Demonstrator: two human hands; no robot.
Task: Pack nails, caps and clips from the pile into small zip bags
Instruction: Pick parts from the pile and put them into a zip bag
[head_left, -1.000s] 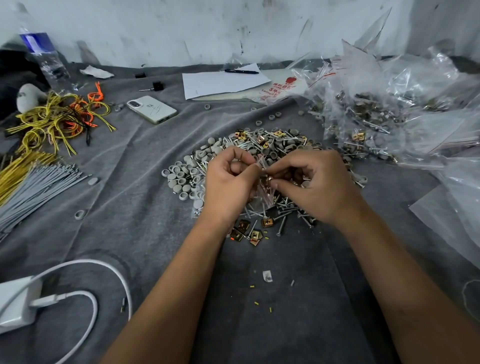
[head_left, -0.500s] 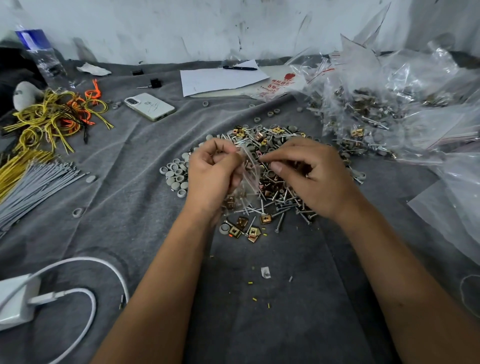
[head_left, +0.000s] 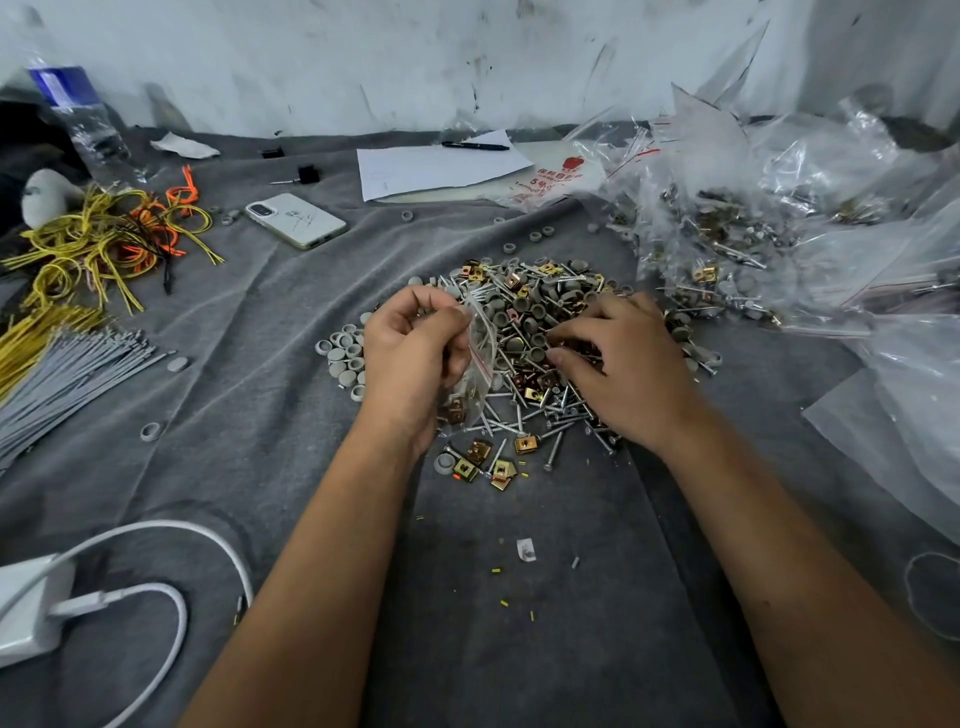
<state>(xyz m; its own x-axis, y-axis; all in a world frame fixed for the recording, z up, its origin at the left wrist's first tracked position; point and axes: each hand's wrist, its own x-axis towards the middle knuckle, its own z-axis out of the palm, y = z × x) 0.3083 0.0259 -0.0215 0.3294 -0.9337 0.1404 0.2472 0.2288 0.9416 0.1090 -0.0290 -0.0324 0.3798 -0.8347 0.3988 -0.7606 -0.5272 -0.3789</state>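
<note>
Clear plastic zip bag (head_left: 474, 364) hangs pinched by its mouth in left hand (head_left: 415, 358), at 9 o'clock edge of the pile (head_left: 540, 332); a few brass clips show through its lower end. Right hand (head_left: 618, 364) rests on the pile at 3 o'clock, fingers curled down into nails and clips; whether they pinch a piece, cannot tell

Pile: grey caps (head_left: 345, 356) mostly at 9 o'clock, nails (head_left: 550, 415) and clips (head_left: 478, 457) spilling to 6 o'clock on grey cloth (head_left: 260, 364)

Risks, judged:
- bag mouth looks only partly open and held by one edge, so a piece fed in may catch the lip and drop back
- nail points could prick fingers raking the heap, or pierce the thin film
- mixed heap makes a miscount or wrong part likely
- loose caps can roll away across the cloth

Hard to make out:
- right fingertips buried in the heap
- count inside the bag, blurred by glare and the left palm
- filled bags (head_left: 727, 234) at 2 o'clock, contents smeared by reflections; the heap runs off frame right
- bag's red zip line only partly seen
</note>
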